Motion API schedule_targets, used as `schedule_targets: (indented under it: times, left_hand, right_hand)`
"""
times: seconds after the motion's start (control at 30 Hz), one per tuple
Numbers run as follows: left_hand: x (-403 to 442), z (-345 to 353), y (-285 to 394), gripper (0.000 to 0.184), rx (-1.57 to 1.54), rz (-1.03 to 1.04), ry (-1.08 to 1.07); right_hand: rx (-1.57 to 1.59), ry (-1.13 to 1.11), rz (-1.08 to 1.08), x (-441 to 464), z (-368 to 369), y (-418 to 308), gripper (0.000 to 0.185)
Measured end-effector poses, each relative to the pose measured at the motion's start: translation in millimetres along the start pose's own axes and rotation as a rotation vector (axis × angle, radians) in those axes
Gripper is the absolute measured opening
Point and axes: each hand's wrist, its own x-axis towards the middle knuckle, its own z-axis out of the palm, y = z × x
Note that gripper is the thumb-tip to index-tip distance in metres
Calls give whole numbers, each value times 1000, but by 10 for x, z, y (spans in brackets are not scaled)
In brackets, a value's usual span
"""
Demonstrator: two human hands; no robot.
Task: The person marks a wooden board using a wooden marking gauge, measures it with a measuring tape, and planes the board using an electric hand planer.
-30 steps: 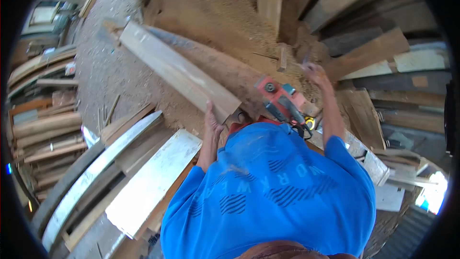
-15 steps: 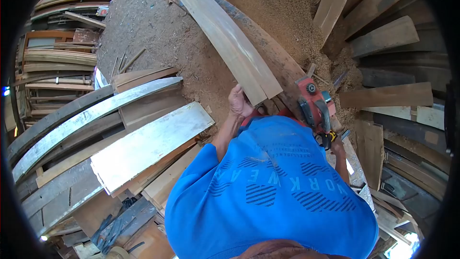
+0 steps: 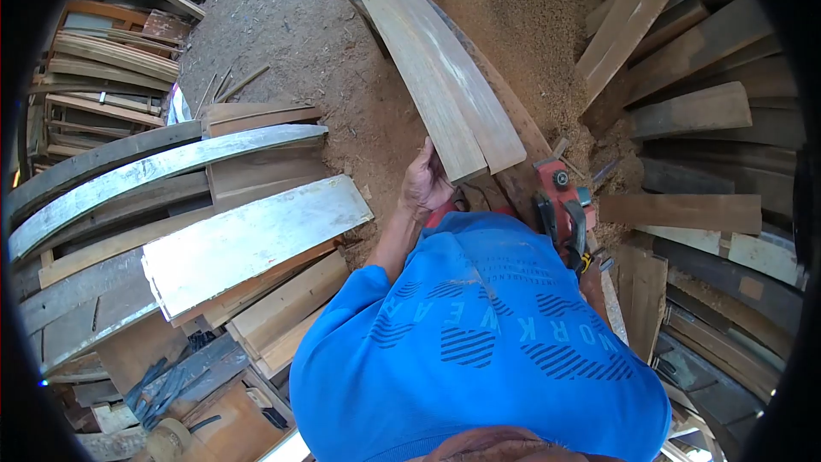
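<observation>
Two pale boards lie side by side on a long brown plank [image 3: 517,124]: the left board [image 3: 415,68] and the right board [image 3: 479,90]. My left hand [image 3: 425,184] is closed on the near left edge of the left board, thumb up along its side, other fingers partly hidden. A red electric planer [image 3: 563,205] rests on the plank, right of the boards' near ends. Below the planer, my right hand [image 3: 591,278] is low at my side, mostly hidden by the blue shirt; its fingers do not show clearly. A small yellow and black object [image 3: 585,262] is just above it.
A white-faced board [image 3: 256,244] and stacked timber [image 3: 274,312] are on the left. More planks [image 3: 693,111] fan out along the right side. Sawdust [image 3: 530,17] covers the ground beyond the plank. Dark strips [image 3: 162,389] lie at the lower left.
My right hand has come down from beyond the planer to my side. The view has turned, shifting the boards. A gap between the two boards' near ends now shows more clearly.
</observation>
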Motion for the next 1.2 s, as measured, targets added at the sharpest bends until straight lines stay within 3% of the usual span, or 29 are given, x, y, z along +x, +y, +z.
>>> schedule_targets:
  times: [0.03, 0.13, 0.17, 0.23, 0.3, 0.4, 0.47, 0.53, 0.57, 0.67, 0.8, 0.9, 1.0, 1.07, 1.2]
  left_hand:
    - [14, 66, 36, 56, 6, 10, 0]
    - [83, 409, 161, 55, 11, 58, -65]
    - [101, 546, 206, 55, 4, 83, -126]
    - [134, 788, 303, 53, -15, 113, -246]
    - [171, 980, 407, 52, -41, 119, -358]
    - [240, 1138, 529, 50, -115, 112, -470]
    - [284, 1089, 590, 50, -114, 127, -453]
    - [302, 1045, 633, 50, -109, 142, -440]
    - [293, 1030, 645, 50, -105, 148, -435]
    - [215, 1075, 648, 50, -89, 167, -413]
    - [144, 894, 643, 54, -77, 142, -448]
    - [25, 785, 595, 59, -4, 128, -388]
    - [-100, 786, 437, 67, 171, 225, -27]
    - [-64, 503, 334, 68, 297, 163, 82]
    - [-3, -336, 21, 65, 596, 106, 302]
  right_hand:
    - [24, 22, -92, 19, -56, -15, 19]
    - [303, 183, 234, -68, -339, -418, 44]
    - [304, 129, 299, -80, -262, -282, 57]
    - [147, 23, 331, -42, -126, 107, 51]
    - [-13, -79, 369, 51, -62, 360, 66]
    - [494, -179, 561, 162, -1106, -639, 56]
    - [685, -157, 677, 176, -933, -193, 45]
    - [916, -30, 706, 208, -1008, -175, 36]
    - [934, -73, 735, 246, -1153, -148, 39]
    - [1312, 134, 667, 367, -1419, -369, 45]
    - [1652, 39, 466, 702, -1759, -424, 50]
    - [1822, -67, 235, 982, -1926, -672, 65]
    - [1880, -95, 43, 1330, -2252, -1522, 71]
    - [1954, -140, -33, 1574, -2422, -1956, 70]
    - [1826, -232, 78, 2149, -2346, -2173, 59]
